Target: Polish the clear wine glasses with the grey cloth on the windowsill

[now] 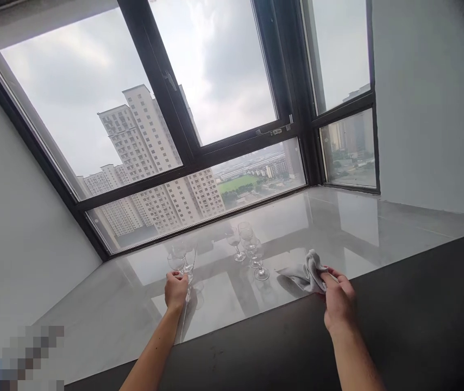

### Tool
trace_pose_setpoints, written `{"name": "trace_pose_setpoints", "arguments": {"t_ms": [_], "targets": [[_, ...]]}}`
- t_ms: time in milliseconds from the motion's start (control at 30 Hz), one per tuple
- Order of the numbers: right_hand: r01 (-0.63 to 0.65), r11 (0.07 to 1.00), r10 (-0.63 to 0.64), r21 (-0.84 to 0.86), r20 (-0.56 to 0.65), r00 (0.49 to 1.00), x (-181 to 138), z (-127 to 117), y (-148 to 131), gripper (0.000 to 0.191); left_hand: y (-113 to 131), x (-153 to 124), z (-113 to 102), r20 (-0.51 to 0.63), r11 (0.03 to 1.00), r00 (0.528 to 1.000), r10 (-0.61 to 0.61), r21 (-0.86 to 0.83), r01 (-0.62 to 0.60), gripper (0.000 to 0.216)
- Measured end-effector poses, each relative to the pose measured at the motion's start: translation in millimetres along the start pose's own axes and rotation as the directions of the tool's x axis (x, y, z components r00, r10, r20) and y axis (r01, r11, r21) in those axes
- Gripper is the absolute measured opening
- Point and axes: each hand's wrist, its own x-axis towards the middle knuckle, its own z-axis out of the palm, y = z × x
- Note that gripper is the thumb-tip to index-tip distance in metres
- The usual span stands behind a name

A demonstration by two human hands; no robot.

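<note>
My left hand [176, 289] is closed at the foot of a clear stemmed wine glass [174, 257], whose bowl shows just above my fingers. The fingers hide the stem. Right behind it, another wine glass [190, 255] stands on the glossy sill. My right hand [339, 296] grips a bunched grey cloth [311, 271], part of which trails onto the sill at its front edge. Between my hands, farther back, several more wine glasses [261, 266] stand upright in a close group.
The pale, reflective window sill [134, 326] ends at a dark front face [273, 353]. Behind it rises a large window with a black frame [199, 163]; tall buildings [146, 141] stand outside. White walls [427, 108] flank both sides. A blurred patch [16, 361] covers the lower left corner.
</note>
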Motion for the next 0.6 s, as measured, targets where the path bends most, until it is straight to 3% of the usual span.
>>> {"name": "trace_pose_setpoints", "arguments": {"t_ms": [100,167,233,300,367,433,500,567,600], "targets": [[0.009,1.0,-0.009,-0.018,-0.012,1.0,0,1,-3,0.052,-1,-6,-1,-0.016,1.0,1.0,0.018,0.012,-0.018,0.022],[0.014,0.999,-0.014,-0.042,-0.015,1.0,0,1,-5,0.053,1,-12,-1,-0.034,0.996,0.996,0.086,0.025,-0.085,0.03],[0.007,0.998,-0.008,-0.061,-0.007,1.0,0,1,-6,0.053,6,-21,1,-0.071,0.978,0.975,0.208,0.04,-0.206,0.04],[-0.004,0.997,0.005,-0.071,0.005,1.0,-1,1,-7,0.053,16,-32,3,-0.07,0.924,0.922,0.381,0.068,-0.377,0.045],[-0.007,0.998,0.008,-0.064,0.012,1.0,-2,1,-6,0.053,33,-46,4,0.019,0.808,0.81,0.586,0.064,-0.586,0.042],[0.002,0.999,-0.001,-0.048,0.02,1.0,-3,1,-4,0.052,55,-64,3,0.147,0.661,0.651,0.745,-0.03,-0.75,0.033],[0.016,0.999,-0.015,-0.034,0.024,1.0,-4,0,-3,0.052,80,-86,1,0.228,0.553,0.512,0.828,-0.186,-0.812,0.022],[0.018,0.999,-0.018,-0.027,0.024,1.0,-5,-1,-4,0.053,104,-110,3,0.278,0.457,0.381,0.882,-0.302,-0.837,0.03],[0.011,1.0,-0.011,-0.025,0.023,1.0,-6,-1,-4,0.054,113,-122,6,0.301,0.445,0.356,0.885,-0.321,-0.836,0.038]]}}
